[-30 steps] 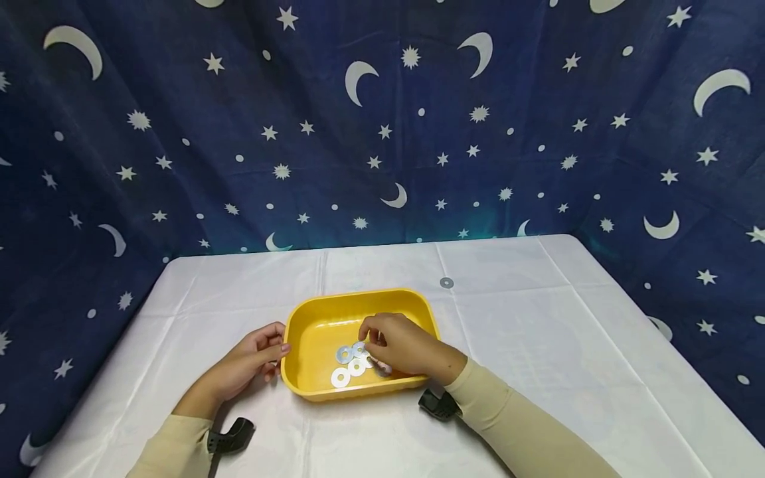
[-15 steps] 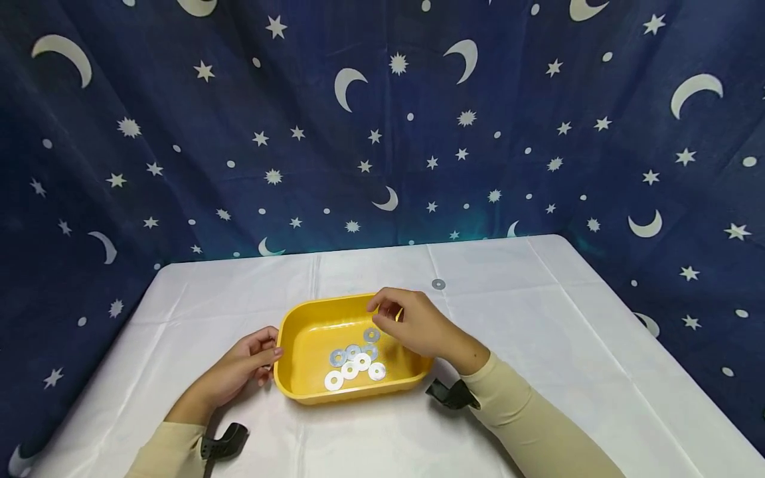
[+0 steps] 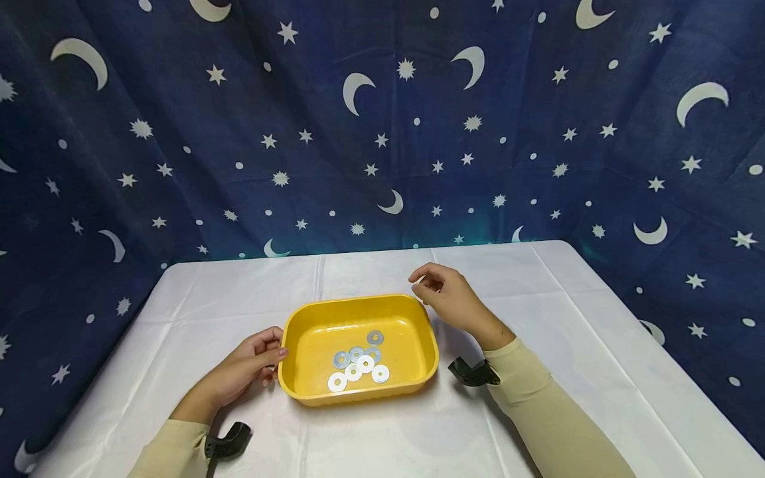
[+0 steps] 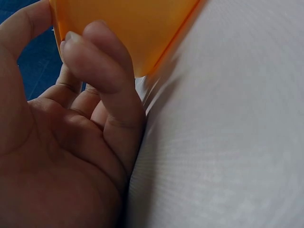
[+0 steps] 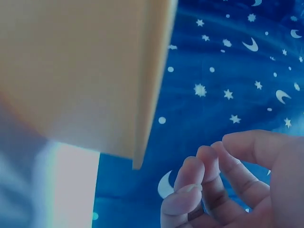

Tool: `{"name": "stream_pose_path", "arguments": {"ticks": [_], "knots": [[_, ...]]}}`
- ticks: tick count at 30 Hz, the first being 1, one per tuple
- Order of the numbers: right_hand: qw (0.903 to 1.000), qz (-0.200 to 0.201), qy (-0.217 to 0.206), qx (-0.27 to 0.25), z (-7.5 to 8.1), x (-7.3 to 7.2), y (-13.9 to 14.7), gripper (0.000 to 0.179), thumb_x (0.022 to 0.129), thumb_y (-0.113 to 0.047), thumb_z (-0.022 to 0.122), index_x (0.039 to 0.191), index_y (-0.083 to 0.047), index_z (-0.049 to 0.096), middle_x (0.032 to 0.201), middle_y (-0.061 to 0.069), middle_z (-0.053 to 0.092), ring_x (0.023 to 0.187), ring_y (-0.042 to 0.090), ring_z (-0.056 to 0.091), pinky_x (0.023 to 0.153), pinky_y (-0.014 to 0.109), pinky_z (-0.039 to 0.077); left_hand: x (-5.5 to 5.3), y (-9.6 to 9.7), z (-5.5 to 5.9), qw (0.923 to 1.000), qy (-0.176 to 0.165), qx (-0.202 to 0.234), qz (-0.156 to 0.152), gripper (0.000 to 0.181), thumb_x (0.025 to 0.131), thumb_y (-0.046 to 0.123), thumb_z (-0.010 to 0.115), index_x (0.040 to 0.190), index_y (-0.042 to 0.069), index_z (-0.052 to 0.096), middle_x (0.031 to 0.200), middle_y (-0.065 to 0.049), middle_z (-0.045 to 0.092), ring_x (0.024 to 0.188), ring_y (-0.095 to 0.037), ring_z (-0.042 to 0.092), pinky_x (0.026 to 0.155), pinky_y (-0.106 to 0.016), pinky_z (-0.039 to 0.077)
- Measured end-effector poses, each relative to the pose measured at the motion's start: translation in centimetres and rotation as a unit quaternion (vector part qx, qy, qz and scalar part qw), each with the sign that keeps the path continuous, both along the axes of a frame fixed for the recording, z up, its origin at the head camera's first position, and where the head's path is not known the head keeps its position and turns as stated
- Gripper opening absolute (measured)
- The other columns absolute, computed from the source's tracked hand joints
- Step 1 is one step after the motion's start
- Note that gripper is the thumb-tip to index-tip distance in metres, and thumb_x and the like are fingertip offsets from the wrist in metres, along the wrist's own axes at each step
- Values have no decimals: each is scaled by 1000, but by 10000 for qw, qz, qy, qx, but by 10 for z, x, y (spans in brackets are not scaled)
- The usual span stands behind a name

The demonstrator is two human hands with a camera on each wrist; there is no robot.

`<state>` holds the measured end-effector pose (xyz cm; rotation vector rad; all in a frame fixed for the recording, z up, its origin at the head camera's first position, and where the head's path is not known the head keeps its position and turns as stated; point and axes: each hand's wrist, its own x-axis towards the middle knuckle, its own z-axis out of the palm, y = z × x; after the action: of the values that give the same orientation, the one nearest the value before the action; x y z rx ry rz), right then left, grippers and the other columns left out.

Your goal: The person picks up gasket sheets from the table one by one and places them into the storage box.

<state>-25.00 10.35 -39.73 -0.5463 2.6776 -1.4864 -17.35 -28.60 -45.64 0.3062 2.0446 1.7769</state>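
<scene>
A yellow plastic tray (image 3: 299, 392) sits on the table with several flat metal washers (image 3: 366, 363) grouped toward its right half. My left hand (image 3: 242, 368) grips the tray's left end, thumb at the rim and other fingers curled by the outer wall. In the left wrist view, the left hand (image 4: 90, 104) is beside the orange-looking tray wall (image 4: 128, 33). My right hand (image 3: 451, 295) is over the cloth just beyond the tray's back right corner. Its fingers bend loosely; the right wrist view shows the right hand (image 5: 228, 180) with nothing visible between thumb and fingers.
A white cloth (image 3: 556, 332) covers the table. Behind it hangs a dark blue curtain (image 3: 323, 172) patterned with moons and stars. Black wrist straps (image 3: 230, 441) are worn on both forearms.
The right hand has risen out of the tray and moved back and right, past its rim. It now covers where a lone washer lay on the cloth. The left hand stays at the tray.
</scene>
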Motion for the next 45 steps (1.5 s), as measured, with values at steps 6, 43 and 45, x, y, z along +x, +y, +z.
{"name": "stream_pose_path", "arguments": {"ticks": [6, 43, 45], "knots": [[9996, -208, -157, 141, -6, -11, 11, 16, 98, -19, 61, 112, -14, 65, 93, 16, 66, 84, 38, 63, 72, 33, 54, -1, 0, 0, 9999, -41, 100, -53, 30, 104, 16, 52, 120, -7, 41, 88, 0, 55, 65, -7, 55, 56, -19, 48], [9708, -350, -1088, 2110, -49, -75, 46, 18, 98, -18, 60, 113, -8, 60, 88, 10, 59, 73, 19, 54, 64, 25, 47, -1, -2, -1, 9999, 34, 107, -111, 30, 103, 14, 51, 118, -10, 39, 86, 0, 56, 65, -7, 56, 54, -19, 47], [9695, -343, -1081, 2172, -49, -76, 45, 19, 98, -17, 60, 114, -8, 59, 89, 10, 59, 74, 20, 53, 65, 26, 47, -1, -3, -1, 9999, 24, 82, -79, 31, 103, 14, 52, 118, -10, 40, 86, 0, 56, 65, -7, 55, 54, -19, 47]]}}
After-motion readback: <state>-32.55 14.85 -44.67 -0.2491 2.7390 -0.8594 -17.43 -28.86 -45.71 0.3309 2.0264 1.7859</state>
